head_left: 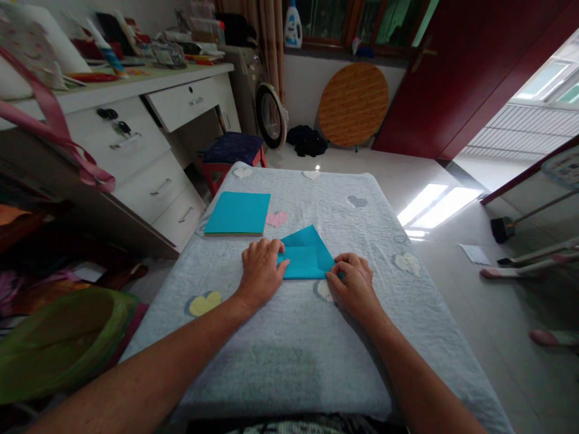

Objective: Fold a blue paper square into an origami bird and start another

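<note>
A folded sheet of blue paper (306, 256) lies on the cloth-covered table between my hands, its top rising to a point and its near edge straight. My left hand (262, 265) rests over the paper's left end, fingers curled and thumb on its surface; the left end is hidden under it. At the lower right corner, my right hand (353, 278) pinches the paper between thumb and fingertips. A stack of square paper (238, 213), blue on top, sits farther back on the left.
The tablecloth (289, 337) is pale with heart shapes. To the left stand a white desk (140, 150) with drawers and a green-lined bin (54, 343). Beyond the table are a dark stool (233, 148), a washing machine (271, 117) with its door ajar and a round wooden tabletop (353, 104).
</note>
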`<control>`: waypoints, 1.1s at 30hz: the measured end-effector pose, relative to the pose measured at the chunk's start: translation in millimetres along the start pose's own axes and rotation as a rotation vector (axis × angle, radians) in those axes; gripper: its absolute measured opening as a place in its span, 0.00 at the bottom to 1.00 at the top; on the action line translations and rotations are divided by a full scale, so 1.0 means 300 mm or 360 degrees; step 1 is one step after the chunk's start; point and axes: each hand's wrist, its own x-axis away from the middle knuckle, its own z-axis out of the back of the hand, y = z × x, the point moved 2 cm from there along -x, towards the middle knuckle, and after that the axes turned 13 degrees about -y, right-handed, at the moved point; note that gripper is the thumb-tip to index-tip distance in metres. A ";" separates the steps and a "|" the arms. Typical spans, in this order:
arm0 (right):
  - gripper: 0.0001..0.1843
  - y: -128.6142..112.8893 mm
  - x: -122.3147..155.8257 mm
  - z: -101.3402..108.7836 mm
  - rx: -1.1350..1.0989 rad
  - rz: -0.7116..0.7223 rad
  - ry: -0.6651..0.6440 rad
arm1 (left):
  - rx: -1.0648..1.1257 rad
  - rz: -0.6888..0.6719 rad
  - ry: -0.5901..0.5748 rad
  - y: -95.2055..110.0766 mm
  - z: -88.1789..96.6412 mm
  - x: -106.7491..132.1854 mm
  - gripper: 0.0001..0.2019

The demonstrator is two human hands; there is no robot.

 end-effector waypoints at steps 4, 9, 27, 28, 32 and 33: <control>0.07 0.002 0.000 -0.001 -0.0001 -0.0013 0.0001 | 0.0037 -0.0286 0.0030 0.004 -0.005 -0.010 0.08; 0.07 0.001 0.000 0.002 0.0000 -0.0033 -0.0009 | -0.0013 -0.0778 -0.0111 0.001 -0.025 -0.025 0.12; 0.07 0.021 0.001 0.020 -0.0018 -0.0056 -0.0059 | -0.0470 -0.0782 -0.0324 0.063 -0.022 0.109 0.39; 0.07 0.028 0.002 0.024 -0.0012 -0.0055 -0.0067 | -0.0470 -0.0781 -0.0328 0.063 -0.022 0.110 0.40; 0.07 0.062 0.007 0.044 0.0015 -0.0105 -0.0041 | -0.0468 -0.0782 -0.0332 0.063 -0.024 0.113 0.39; 0.07 0.070 0.008 0.048 0.0016 -0.0127 -0.0024 | -0.0469 -0.0781 -0.0327 0.063 -0.025 0.113 0.39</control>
